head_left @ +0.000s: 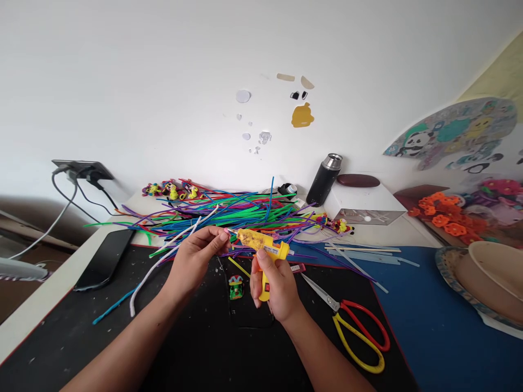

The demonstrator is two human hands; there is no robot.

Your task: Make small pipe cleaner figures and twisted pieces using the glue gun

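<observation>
My right hand (274,280) is wrapped round the handle of a yellow glue gun (256,239), whose nozzle points left. At the nozzle tip, the fingertips of my left hand (198,256) pinch a small pink piece (226,231). A thin pink stem seems to run from that piece under the gun. Below, between my hands, a small green figure (236,287) with red and blue parts lies on the black mat (183,348). Behind my hands is a wide pile of coloured pipe cleaners (245,215).
Red-and-yellow scissors (335,306) lie right of my right hand, near glue sticks (368,255). A black flask (324,179) stands behind by a white box (368,201). A phone (105,258) lies at left; a bowl (498,272) sits at right.
</observation>
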